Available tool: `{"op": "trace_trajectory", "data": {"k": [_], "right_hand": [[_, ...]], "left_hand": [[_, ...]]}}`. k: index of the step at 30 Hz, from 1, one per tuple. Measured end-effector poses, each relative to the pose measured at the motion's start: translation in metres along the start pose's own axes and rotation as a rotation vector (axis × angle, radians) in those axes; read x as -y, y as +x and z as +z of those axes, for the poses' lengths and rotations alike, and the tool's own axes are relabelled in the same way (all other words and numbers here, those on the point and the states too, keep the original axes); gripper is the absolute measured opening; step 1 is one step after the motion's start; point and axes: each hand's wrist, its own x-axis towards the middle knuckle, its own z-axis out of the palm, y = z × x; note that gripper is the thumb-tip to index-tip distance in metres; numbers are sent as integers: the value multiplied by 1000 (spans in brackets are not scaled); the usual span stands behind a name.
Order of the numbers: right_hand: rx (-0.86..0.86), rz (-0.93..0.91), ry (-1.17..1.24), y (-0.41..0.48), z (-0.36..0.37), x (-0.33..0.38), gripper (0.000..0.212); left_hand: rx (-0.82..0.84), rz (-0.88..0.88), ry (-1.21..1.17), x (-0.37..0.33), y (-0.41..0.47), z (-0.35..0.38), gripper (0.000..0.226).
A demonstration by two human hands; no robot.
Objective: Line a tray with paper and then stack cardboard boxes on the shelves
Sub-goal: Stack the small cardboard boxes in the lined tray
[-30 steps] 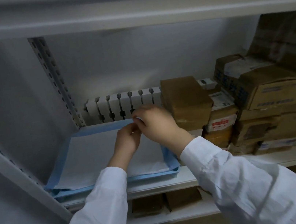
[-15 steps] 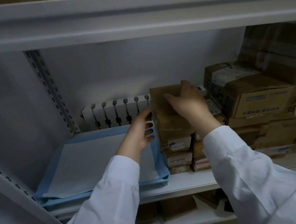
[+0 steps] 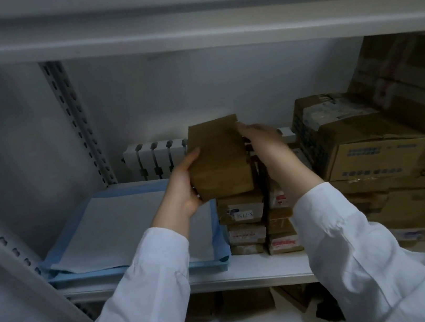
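Tray (image 3: pixel 66 282): blue, at the left end of the shelf (image 3: pixel 249 268).
Paper (image 3: pixel 111 231): laid inside the tray, covering most of its floor. No grip on it now, unlike a second ago, when both worked at its far edge.
Left grip (image 3: pixel 182 190): closed round the near left corner of the box (image 3: pixel 219 159), fingers curled on its left face.
Box: brown cardboard, held between both grips, tilted, just above the stack (image 3: pixel 241 214) of smaller boxes beside the tray. Half a second ago, merely reached for.
Right grip (image 3: pixel 263 142): fingers laid fairly straight against the box's right edge, pressing rather than wrapping; thumb hidden.
Large cartons (image 3: pixel 371 159): piled at the right, untouched.
Change: grips shifted from paper to box; box now raised.
Meaning: lining judged complete; stacking phase begun, with this box not yet set in place.
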Motion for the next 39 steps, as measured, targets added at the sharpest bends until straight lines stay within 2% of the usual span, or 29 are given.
{"op": "trace_trajectory", "data": {"k": [2, 6, 9, 11, 16, 20, 24, 29, 35, 39], "right_hand": [[27, 55, 7, 4, 0, -1, 50], [64, 155, 112, 6, 7, -11, 62], [51, 110, 59, 5, 14, -13, 47], [49, 100, -60, 5, 21, -13, 38], [39, -19, -542, 15, 49, -31, 22], [41, 46, -855, 13, 70, -43, 69], [-8, 50, -1035, 12, 79, -48, 88], [-49, 94, -1139, 13, 84, -45, 82], [-99, 168, -1110, 18, 89, -40, 74], [-220, 155, -1023, 23, 96, -38, 83]], "left_hand": [[-32, 14, -66, 2, -1, -9, 22], [-95, -5, -209, 8, -2, -23, 36], [-97, -26, -319, 10, -1, -33, 36], [-101, -35, -369, 11, 2, -40, 38], [-132, -76, -413, 9, 9, -65, 49], [-90, -121, -389, 4, 13, -83, 54], [-51, -131, -361, -1, 18, -99, 53], [1, -105, -293, -9, 26, -118, 54], [33, -122, -222, -19, 37, -139, 55], [28, -135, -191, -25, 43, -151, 38]]}}
